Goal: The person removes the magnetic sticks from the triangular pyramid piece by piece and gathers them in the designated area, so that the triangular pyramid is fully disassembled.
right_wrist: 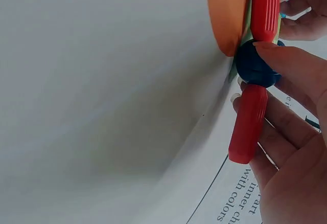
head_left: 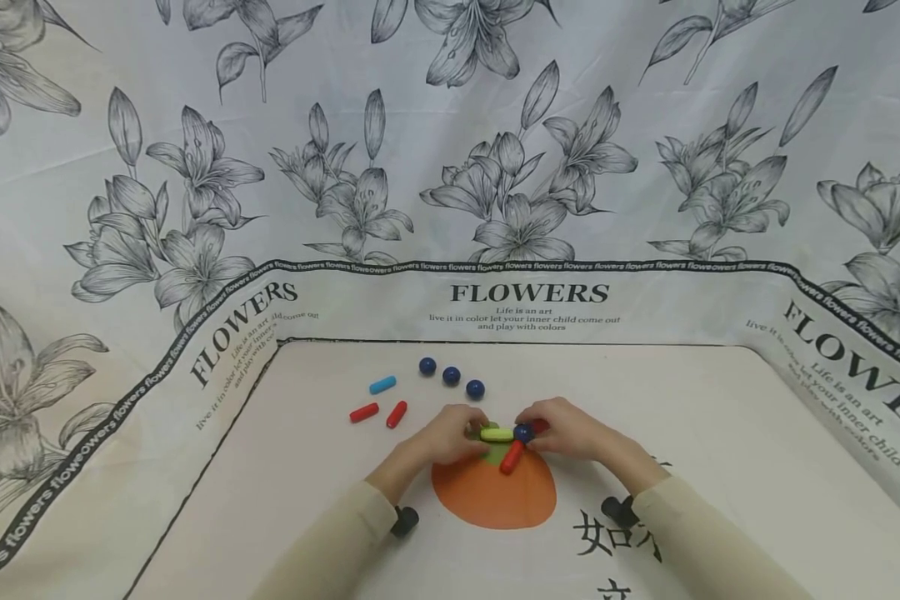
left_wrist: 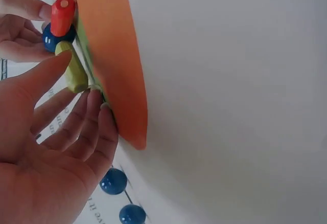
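My left hand (head_left: 450,435) pinches a yellow-green stick (head_left: 497,434) between thumb and fingers. The stick's other end meets a dark blue ball (head_left: 522,432), which the thumb and fingers of my right hand (head_left: 566,427) hold. A red stick (head_left: 512,457) juts from the ball toward the front of the table. On the right side of the ball is a second red stick (right_wrist: 248,124), lying along the right fingers in the right wrist view. The joined pieces are over the green top of an orange printed shape (head_left: 493,500).
Left of the hands lie a light blue stick (head_left: 382,385) and two red sticks, one (head_left: 363,412) left of the other (head_left: 396,414). Behind them, three dark blue balls (head_left: 451,376) form a slanting row. A flower-printed cloth (head_left: 525,233) hangs at the back of the white table (head_left: 682,392).
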Available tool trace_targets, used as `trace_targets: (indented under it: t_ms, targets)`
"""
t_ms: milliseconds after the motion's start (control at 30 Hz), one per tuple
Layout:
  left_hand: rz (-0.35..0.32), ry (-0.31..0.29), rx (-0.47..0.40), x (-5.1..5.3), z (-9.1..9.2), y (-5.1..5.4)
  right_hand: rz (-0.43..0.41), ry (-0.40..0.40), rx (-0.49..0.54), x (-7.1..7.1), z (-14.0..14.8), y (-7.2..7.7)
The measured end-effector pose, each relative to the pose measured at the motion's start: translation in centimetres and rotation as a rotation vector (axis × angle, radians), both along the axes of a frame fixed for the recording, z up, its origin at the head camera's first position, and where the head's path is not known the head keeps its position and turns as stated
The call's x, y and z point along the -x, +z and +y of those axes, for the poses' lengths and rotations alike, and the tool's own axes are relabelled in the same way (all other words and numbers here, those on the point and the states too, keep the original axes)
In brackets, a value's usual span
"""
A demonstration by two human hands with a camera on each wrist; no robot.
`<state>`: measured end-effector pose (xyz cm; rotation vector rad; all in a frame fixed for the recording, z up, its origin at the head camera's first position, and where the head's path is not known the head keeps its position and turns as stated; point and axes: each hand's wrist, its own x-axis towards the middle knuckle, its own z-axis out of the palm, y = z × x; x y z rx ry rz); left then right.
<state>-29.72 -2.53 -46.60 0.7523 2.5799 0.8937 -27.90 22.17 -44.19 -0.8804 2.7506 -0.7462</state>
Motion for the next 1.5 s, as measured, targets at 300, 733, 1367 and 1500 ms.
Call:
trace_targets:
  t_ms: [300, 733, 1367, 1500]
  targets:
    - [0.015, -0.008, -0.007, 0.4, 1.2, -0.3, 0.036, -0.030, -0.021, -0.3, -0.1, -0.3]
    - [0.014, -0.004, -0.058, 0.5, 1.3, -0.5, 0.067, -0.053, -0.029, -0.5, -0.4, -1.0]
    - [0.038, 0.091, -0.018, 0.6, 1.4, -0.3, 0.037, -0.071, -0.014, -0.6, -0.4, -0.9]
    - [0.027, 0.108, -0.017, 0.3, 0.7, 0.3, 0.019, -0.096, -0.015, -0.6, -0.3, -0.8]
